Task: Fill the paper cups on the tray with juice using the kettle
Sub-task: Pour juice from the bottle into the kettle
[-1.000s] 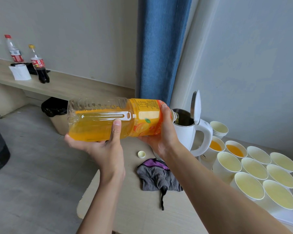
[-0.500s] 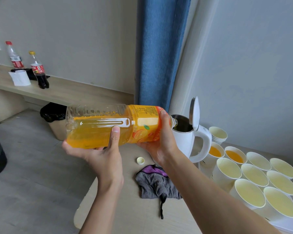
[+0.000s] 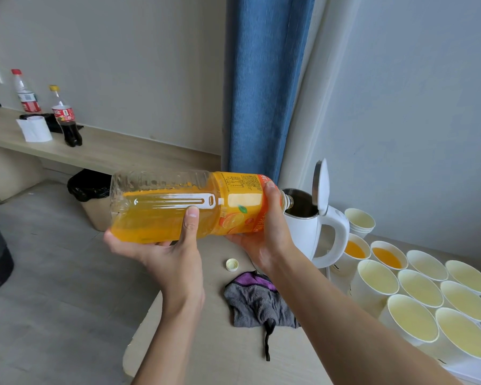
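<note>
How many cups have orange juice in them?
2: one cup right beside the kettle, the other just right of it. The rest look empty.

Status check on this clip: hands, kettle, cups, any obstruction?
Left hand and right hand hold juice bottle level, neck at open kettle. Two cups hold juice, others empty. Cloth and cap on table, not obstructing.
</note>
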Demonstrator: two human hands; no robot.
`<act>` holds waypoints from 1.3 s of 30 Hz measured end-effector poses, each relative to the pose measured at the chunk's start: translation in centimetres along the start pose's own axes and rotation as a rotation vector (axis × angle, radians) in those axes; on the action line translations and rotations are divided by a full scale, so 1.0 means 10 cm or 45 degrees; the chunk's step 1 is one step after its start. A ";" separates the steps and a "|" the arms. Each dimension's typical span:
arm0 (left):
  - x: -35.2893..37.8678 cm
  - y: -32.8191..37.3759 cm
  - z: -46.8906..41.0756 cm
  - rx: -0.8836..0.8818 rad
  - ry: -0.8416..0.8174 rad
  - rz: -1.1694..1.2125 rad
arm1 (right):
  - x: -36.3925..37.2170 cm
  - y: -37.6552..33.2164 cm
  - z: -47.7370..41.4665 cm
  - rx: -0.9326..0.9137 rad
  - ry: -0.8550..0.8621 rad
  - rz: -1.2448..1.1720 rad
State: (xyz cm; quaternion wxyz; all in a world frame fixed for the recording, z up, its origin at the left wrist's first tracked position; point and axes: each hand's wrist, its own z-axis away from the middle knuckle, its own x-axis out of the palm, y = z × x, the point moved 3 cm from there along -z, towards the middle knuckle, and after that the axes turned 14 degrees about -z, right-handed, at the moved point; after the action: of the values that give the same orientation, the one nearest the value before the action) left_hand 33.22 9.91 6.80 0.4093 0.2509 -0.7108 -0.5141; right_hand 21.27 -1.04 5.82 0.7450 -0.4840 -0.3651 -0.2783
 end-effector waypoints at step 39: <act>0.03 0.07 -0.01 0.098 -0.024 0.036 | 0.02 -0.01 0.04 -0.007 -0.146 -0.012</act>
State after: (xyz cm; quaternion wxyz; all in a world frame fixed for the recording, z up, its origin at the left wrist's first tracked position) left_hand 33.18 9.89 7.55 0.3999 0.2513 -0.7374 -0.4828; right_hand 21.18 -0.70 6.18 0.7202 -0.4995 -0.4087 -0.2545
